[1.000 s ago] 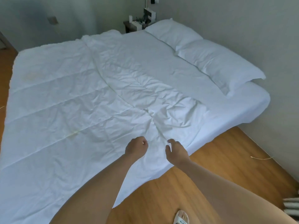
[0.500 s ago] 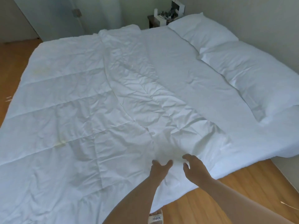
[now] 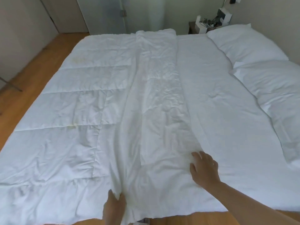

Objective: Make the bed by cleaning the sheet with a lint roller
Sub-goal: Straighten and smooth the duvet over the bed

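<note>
A white, wrinkled quilted sheet (image 3: 90,114) covers the bed, with a creased fold running up its middle. My left hand (image 3: 114,207) pinches a ridge of that sheet at the near edge of the bed. My right hand (image 3: 205,169) lies on the sheet to the right of the fold, fingers spread and pressing the cloth flat. No lint roller is in view.
Two white pillows (image 3: 253,46) lie along the right side of the bed by the wall. A cluttered bedside table (image 3: 209,25) stands at the far right corner. Wooden floor (image 3: 24,82) runs along the left, with a door (image 3: 100,13) at the back.
The view has come closer and swung over the bed. My hands have moved apart: the left has taken hold of the sheet's near edge, the right has slid right onto the cloth.
</note>
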`<state>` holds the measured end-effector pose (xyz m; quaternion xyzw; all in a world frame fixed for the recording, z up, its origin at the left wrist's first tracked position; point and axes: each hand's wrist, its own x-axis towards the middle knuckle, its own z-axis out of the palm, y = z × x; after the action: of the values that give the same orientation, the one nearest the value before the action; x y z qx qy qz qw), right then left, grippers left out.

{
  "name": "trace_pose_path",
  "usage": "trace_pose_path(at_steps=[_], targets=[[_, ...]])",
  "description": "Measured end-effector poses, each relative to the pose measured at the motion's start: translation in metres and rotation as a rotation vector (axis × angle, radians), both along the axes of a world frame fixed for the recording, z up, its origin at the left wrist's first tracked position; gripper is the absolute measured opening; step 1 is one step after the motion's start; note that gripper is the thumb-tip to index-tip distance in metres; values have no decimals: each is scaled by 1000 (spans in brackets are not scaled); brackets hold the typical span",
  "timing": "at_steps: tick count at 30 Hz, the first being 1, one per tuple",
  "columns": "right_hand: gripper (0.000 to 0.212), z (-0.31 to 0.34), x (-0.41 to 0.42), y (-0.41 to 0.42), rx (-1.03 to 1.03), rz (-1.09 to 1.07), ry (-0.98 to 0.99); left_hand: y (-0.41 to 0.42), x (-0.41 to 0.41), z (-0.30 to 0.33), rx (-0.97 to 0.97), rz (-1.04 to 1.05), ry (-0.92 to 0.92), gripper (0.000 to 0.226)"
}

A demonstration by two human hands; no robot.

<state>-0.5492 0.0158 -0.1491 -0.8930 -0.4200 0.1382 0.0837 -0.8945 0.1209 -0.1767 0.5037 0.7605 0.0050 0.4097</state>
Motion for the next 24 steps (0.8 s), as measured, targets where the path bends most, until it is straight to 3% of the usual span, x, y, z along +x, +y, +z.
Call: trace_pose_path(at_steps=[6, 9, 11, 13, 16, 18, 20, 24], targets=[[76, -16, 6, -36, -63, -199, 240, -6, -16, 17, 126, -103, -78, 32], [105, -23, 3, -41, -77, -247, 383, -14, -23, 46, 219, -87, -241, 43], [113, -30, 3, -39, -108, -359, 456, -14, -27, 45, 231, -42, -279, 50], [108, -37, 6, -37, -177, -382, 457, -14, -32, 29, 186, -29, -203, 71], [77, -44, 12, -38, -229, -316, 407, 2, -49, -42, 28, 107, -99, 123], [59, -39, 13, -42, -211, -251, 389, 19, -61, -91, 24, 106, -89, 144], [51, -24, 22, -48, -153, -215, 379, 19, -42, -78, -40, 69, -35, 138], [44, 12, 72, -81, -30, -252, 252, -32, 18, 23, 45, -29, -46, 79]])
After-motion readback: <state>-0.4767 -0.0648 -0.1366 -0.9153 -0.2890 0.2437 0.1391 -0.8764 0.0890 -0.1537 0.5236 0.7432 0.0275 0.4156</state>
